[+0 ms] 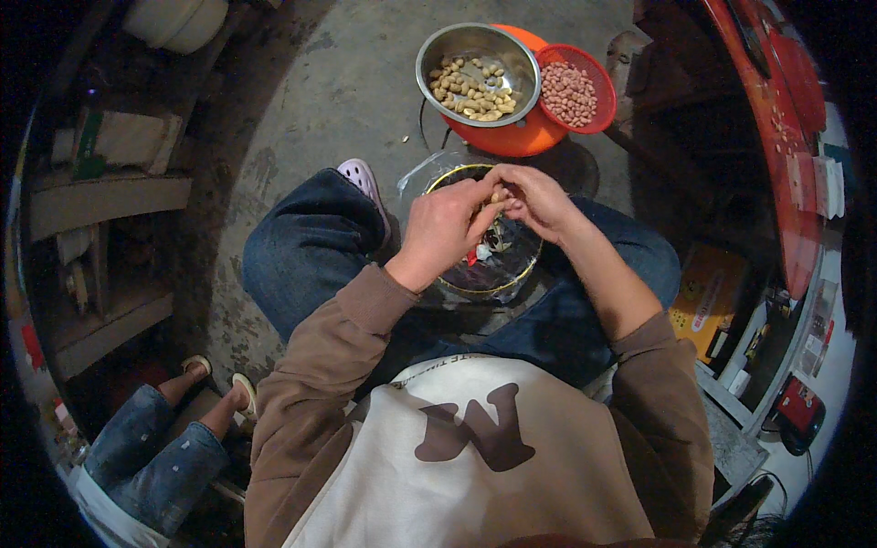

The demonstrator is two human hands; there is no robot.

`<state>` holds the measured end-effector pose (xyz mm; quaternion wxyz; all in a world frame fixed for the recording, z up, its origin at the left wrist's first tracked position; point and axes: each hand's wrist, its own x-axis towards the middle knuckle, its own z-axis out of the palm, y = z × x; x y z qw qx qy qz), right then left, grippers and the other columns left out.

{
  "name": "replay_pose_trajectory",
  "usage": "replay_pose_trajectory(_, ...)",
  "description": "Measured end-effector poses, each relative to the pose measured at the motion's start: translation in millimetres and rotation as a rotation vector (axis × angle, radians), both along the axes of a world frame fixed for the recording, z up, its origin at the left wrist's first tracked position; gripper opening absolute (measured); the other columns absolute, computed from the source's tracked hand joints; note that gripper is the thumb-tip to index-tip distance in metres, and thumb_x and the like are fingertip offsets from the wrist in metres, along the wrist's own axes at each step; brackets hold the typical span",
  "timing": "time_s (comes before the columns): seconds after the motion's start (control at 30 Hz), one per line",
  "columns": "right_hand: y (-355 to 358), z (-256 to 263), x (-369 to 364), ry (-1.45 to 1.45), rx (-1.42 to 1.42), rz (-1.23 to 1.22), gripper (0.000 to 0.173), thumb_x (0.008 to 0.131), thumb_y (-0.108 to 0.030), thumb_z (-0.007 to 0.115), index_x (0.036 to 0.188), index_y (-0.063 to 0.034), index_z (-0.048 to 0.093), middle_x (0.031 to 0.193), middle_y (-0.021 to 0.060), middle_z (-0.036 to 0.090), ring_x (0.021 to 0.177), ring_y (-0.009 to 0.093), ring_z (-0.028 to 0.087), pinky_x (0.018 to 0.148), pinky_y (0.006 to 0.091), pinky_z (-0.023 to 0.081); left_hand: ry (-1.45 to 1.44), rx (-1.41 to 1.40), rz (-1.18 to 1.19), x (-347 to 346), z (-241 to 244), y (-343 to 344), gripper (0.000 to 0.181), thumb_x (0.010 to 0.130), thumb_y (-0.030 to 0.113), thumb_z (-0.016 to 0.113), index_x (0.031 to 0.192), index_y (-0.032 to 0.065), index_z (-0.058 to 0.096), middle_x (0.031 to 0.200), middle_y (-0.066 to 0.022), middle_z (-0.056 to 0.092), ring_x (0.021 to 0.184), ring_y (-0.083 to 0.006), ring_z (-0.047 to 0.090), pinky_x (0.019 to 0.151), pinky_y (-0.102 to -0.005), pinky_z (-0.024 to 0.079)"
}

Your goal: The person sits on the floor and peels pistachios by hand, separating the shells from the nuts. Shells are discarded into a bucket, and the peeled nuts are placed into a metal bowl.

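Observation:
Over a lined waste bin with a yellow rim (479,293), my left hand (449,219) and my right hand (538,198) meet with a peanut (497,198) between their fingertips. Which fingers carry its weight is hard to tell. Dark plastic lines the bin, and some scraps, one red and one white, lie inside. Beyond the bin, a steel bowl (478,77) of unshelled peanuts rests on an orange round stool or tub (510,140). Beside the bowl, a red plastic basket (603,89) of shelled pink peanuts leans over the orange surface's right side.
Another person's legs (171,459) in denim shorts are at the lower left. Wooden shelves (109,205) stand along the left. A yellow box (709,301) and a red-topped surface (788,171) are on the right. A cable (423,127) runs by the orange object on the concrete floor.

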<state>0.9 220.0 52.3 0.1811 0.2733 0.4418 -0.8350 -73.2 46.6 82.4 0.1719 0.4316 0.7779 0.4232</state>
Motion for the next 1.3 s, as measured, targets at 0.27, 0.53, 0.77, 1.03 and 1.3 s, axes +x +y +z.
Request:
replay_pose_trajectory(0.27, -11.0, -24.0, 7.3, 0.028, -0.311, -0.076, 0.023, 0.098, -0.023, 0.045, 0.101, -0.0048, 0.058, 0.078, -0.0009, 0.056, 0.064, 0.009, 0.051, 0.057, 0.0221, 0.041, 0.128, -0.046, 0.003, 1.5, -9.6, 0.8, 0.017, 0.084, 0.026, 0.064, 0.086, 0.0095, 0.065, 0.072, -0.013, 0.062, 0.065, -0.0331, 0.062, 0.057, -0.0416, 0.049)
replay_pose_trajectory(0.53, 73.3, -10.2, -5.3, 0.24, -0.13, -0.651, 0.022, 0.096, -0.014, 0.05, 0.111, 0.0014, 0.053, 0.094, 0.0091, 0.056, 0.071, 0.011, 0.051, 0.064, 0.0224, 0.046, -0.086, -0.308, -0.215, 4.4, -10.2, -1.6, 0.031, 0.087, 0.035, 0.061, 0.08, 0.0053, 0.064, 0.074, -0.0164, 0.064, 0.073, -0.0365, 0.063, 0.063, -0.0468, 0.049)
replay_pose_trajectory(0.77, 116.9, 6.7, -12.4, 0.254, -0.174, -1.11, 0.067, 0.094, -0.036, 0.051, 0.132, 0.0145, 0.028, 0.13, 0.0238, 0.041, 0.125, 0.032, 0.041, 0.109, 0.0408, 0.034, -0.139, -0.227, -0.232, 5.5, -16.4, -1.0, 0.029, 0.092, 0.031, 0.056, 0.082, 0.0032, 0.059, 0.071, -0.0218, 0.059, 0.072, -0.042, 0.058, 0.062, -0.0487, 0.044)
replay_pose_trajectory(1.03, 117.6, 9.7, -13.6, 0.278, -0.059, -0.865, 0.08, 0.092, -0.045, 0.051, 0.146, 0.0016, 0.015, 0.148, 0.0262, 0.02, 0.135, 0.035, 0.032, 0.113, 0.0409, 0.027, -0.421, -0.204, -0.208, 4.3, -27.9, -2.5, 0.023, 0.092, 0.025, 0.054, 0.091, 0.0027, 0.061, 0.079, -0.0164, 0.062, 0.076, -0.032, 0.062, 0.069, -0.0404, 0.048)
replay_pose_trajectory(1.3, 90.0, 28.6, -7.2, 0.306, 0.386, -0.475, 0.036, 0.092, -0.021, 0.055, 0.122, -0.0008, 0.057, 0.116, 0.0056, 0.06, 0.102, 0.016, 0.057, 0.091, 0.0291, 0.046, -1.072, 0.059, -0.024, 5.0, -39.6, 2.8, 0.018, 0.1, 0.021, 0.044, 0.108, 0.0075, 0.053, 0.083, 0.0034, 0.054, 0.062, -0.0038, 0.04, 0.054, -0.0182, 0.033)
